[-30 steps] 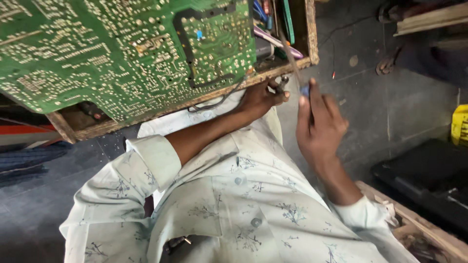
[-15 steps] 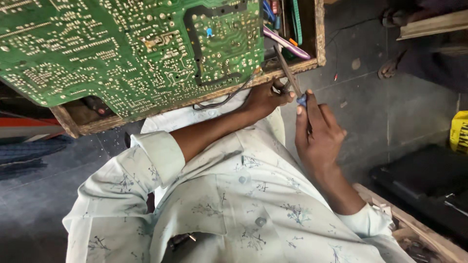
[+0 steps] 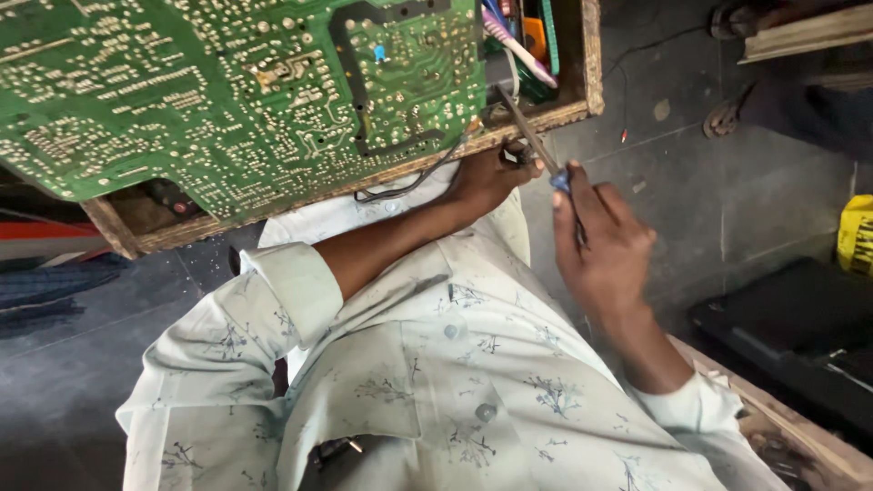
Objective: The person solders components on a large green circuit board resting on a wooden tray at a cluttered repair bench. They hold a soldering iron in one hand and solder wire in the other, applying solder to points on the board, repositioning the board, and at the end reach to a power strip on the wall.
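Observation:
A large green circuit board [image 3: 227, 91], solder side up, lies in a wooden frame [image 3: 546, 118]. My left hand [image 3: 486, 182] reaches to the frame's lower edge, its fingers pinched on a small dark part [image 3: 518, 155] beside a black wire [image 3: 409, 182]. My right hand [image 3: 600, 245] is closed around a thin metal tool [image 3: 527, 136] with a blue collar. The tool's shaft slants up to the board's right edge, just above my left fingers. Both arms wear a pale patterned shirt with the sleeves rolled up.
Coloured tools and parts [image 3: 518, 36] lie in the frame's right compartment. A grey floor [image 3: 727, 182] spreads around. A black case [image 3: 800, 336] and a yellow object [image 3: 857, 232] sit at the right. A wooden edge [image 3: 791, 427] runs at lower right.
My right hand has dropped slightly with the tool, whose tip stays at the board's edge. My left hand stays at the frame's edge.

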The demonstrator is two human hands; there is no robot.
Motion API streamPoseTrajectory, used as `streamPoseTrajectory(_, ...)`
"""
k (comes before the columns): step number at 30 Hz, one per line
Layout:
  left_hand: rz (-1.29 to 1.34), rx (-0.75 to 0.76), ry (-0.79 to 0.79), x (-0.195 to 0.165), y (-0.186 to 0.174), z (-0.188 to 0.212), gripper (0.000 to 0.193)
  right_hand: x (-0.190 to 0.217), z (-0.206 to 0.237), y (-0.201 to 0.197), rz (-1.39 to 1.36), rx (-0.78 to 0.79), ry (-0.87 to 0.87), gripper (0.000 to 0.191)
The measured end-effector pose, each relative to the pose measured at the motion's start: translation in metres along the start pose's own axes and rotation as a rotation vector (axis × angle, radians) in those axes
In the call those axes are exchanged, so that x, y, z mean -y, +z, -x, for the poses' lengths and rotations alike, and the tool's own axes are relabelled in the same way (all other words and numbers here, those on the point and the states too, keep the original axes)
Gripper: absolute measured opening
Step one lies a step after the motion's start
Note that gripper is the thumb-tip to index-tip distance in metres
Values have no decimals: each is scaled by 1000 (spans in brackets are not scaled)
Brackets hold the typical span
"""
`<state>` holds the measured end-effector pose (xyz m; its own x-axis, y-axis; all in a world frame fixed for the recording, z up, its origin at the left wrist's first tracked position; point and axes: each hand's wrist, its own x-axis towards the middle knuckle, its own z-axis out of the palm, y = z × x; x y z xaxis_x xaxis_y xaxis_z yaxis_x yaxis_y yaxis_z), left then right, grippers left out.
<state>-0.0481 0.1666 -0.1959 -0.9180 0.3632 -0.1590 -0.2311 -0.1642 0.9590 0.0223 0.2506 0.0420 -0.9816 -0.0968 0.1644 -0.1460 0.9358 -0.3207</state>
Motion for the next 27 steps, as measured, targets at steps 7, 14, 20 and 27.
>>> streamPoseTrajectory(7, 107, 23, -10, -9, -4, 4, 44, -2, -15, 0, -32, -52, 0, 29)
streamPoseTrajectory(14, -78, -1, -27, -15, -2, 0, 40, 2, -14, -1, -33, -7, 33, 28)
streamPoseTrajectory(20, -9, -55, 99, -11, -6, 2, 50, 5, -11, -10, -44, -33, -9, 30)
streamPoseTrajectory(27, 174, -4, -18, -1, 3, 0, 39, -6, -14, 11, -39, -43, 26, 29)
